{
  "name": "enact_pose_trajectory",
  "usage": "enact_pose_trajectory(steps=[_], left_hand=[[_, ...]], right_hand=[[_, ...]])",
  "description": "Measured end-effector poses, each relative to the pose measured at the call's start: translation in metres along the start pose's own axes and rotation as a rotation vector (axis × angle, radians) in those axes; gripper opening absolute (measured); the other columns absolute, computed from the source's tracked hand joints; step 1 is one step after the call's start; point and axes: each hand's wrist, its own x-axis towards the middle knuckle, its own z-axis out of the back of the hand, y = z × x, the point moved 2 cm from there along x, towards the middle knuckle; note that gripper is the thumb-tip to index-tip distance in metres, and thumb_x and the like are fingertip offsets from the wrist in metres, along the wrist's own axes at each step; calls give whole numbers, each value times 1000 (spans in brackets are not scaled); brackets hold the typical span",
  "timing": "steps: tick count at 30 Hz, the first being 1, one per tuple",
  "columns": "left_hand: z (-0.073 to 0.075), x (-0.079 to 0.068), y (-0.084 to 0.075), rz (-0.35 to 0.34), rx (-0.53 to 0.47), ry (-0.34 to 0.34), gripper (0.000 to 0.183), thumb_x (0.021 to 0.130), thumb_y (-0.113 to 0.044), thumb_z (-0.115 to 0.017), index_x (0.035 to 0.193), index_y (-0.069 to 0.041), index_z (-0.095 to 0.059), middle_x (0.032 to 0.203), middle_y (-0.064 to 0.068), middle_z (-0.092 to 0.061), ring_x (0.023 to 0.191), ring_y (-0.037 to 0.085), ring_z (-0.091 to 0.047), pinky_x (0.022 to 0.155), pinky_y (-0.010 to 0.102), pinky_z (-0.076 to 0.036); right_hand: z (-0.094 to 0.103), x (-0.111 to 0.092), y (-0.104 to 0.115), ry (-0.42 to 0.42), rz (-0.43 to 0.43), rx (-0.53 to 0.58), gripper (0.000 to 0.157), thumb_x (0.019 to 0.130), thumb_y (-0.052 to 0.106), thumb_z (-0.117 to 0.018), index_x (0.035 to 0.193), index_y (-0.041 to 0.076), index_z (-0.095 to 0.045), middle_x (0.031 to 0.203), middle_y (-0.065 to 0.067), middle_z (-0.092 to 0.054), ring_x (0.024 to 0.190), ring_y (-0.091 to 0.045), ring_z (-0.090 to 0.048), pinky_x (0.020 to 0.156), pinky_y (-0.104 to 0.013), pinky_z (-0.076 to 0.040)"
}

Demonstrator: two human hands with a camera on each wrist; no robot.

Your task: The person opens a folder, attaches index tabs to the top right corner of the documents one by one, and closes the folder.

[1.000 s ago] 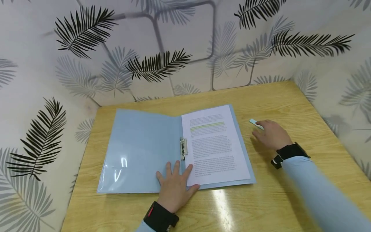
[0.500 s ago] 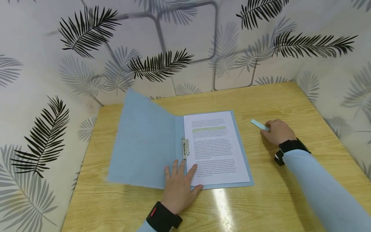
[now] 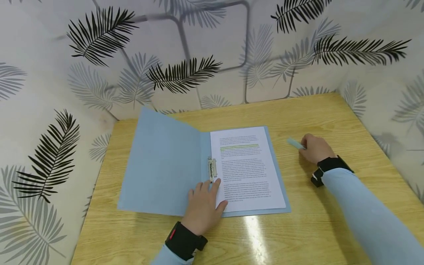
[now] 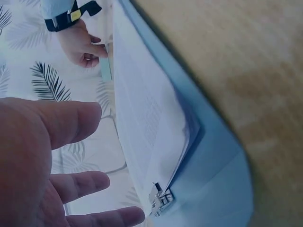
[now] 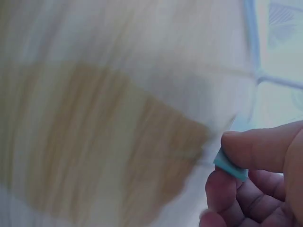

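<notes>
A light blue folder (image 3: pixel 162 165) lies spread on the table, its left cover tilted up off the wood. On its right side are printed sheets (image 3: pixel 246 173) with a line highlighted in green, beside a metal clip (image 3: pixel 212 168) at the spine. My left hand (image 3: pixel 202 209) is at the lower spine and page edge; the left wrist view shows its fingers extended above the folder. Right of the folder, my right hand (image 3: pixel 317 148) pinches one end of a narrow pale teal strip (image 3: pixel 294 142) between thumb and fingers. In the right wrist view the strip's near end (image 5: pixel 231 166) looks thick.
The wooden table (image 3: pixel 258 239) extends around the folder, with a bright light reflection near its front. A leaf-patterned covering (image 3: pixel 212 44) rises behind the table and along both sides.
The folder's left cover has risen from the table. My right hand has taken hold of the teal strip and drawn slightly right. My left hand has shifted a little.
</notes>
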Motion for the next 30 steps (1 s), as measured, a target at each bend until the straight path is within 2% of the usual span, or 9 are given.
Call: enact_pose_trajectory(steps=[4,8,12,16,20,25,28,30], left_hand=[[6,8,1,10,-18,-18,62,89,-45,-64,138,-9,-52,123,19,-59,109,37,-56,82,51,-46],[9,15,2,6,-60,-50,58,89,-41,-65,133,-5,-56,115,17,-64,102,34,-60,81,47,-47],[10,19,3,22,-148,-74,55,90,-37,-65,131,-3,-56,114,16,-65,103,32,-61,84,46,-48],[10,21,6,43,-246,-107,55,90,-36,-65,133,-4,-55,115,14,-66,105,29,-62,86,44,-49],[10,21,8,40,-350,-122,56,90,-35,-67,135,-6,-52,114,10,-66,104,26,-62,85,41,-50],[10,20,9,15,-487,-116,51,90,-31,-68,133,-7,-55,110,6,-67,103,26,-62,84,39,-50],[9,19,8,-4,-518,-123,44,90,-29,-69,128,-9,-59,107,4,-68,92,23,-64,74,34,-50],[8,18,8,-13,-520,-136,38,90,-26,-69,124,-11,-63,104,2,-69,75,18,-62,63,28,-46]], right_hand=[[-4,-9,26,40,82,102,25,93,13,-57,112,-4,-58,96,-20,-63,79,-29,-57,68,-40,-45],[-14,-21,69,115,167,253,16,95,14,-54,105,3,-61,85,-10,-60,70,-23,-53,57,-32,-42],[-30,-35,107,232,262,422,14,95,13,-57,105,3,-62,79,-5,-58,69,-21,-53,56,-28,-41],[-44,-46,133,346,315,571,16,95,13,-60,106,1,-63,80,-9,-60,72,-26,-56,58,-26,-44],[-53,-54,149,417,324,662,17,94,14,-61,106,1,-63,85,-18,-61,75,-33,-57,57,-26,-42],[-57,-62,158,455,324,684,17,94,14,-61,106,2,-64,85,-21,-62,75,-35,-57,59,-27,-42],[-59,-65,160,486,325,708,15,95,14,-60,106,5,-66,86,-22,-63,74,-33,-57,62,-30,-46],[-59,-67,161,506,326,730,16,96,14,-59,107,5,-67,88,-23,-63,75,-29,-59,66,-34,-49]])
